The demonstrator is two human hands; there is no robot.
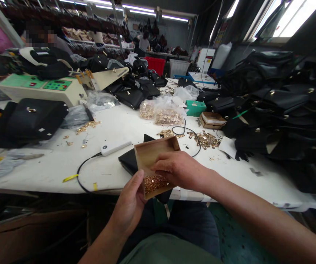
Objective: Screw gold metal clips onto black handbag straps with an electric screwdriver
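Note:
My left hand [130,207] grips the near left side of a small open cardboard box [153,148], thumb over its edge. The box is tilted, and a heap of tiny copper-gold metal pieces [152,184] lies in its lower end. My right hand [184,169] reaches over the box from the right, fingers bent and pressed together above the pieces. Whatever may be between those fingertips is hidden. Under the box, partly covered, is a black leather-like item [127,161] at the table's front edge.
Flat gold fittings [206,140] and a black cable [199,143] lie beyond the box, near bagged gold hardware [169,116]. A white handheld device [116,147] is to the left. Black bags [281,106] pile high at right. A machine [44,90] stands far left; people work behind.

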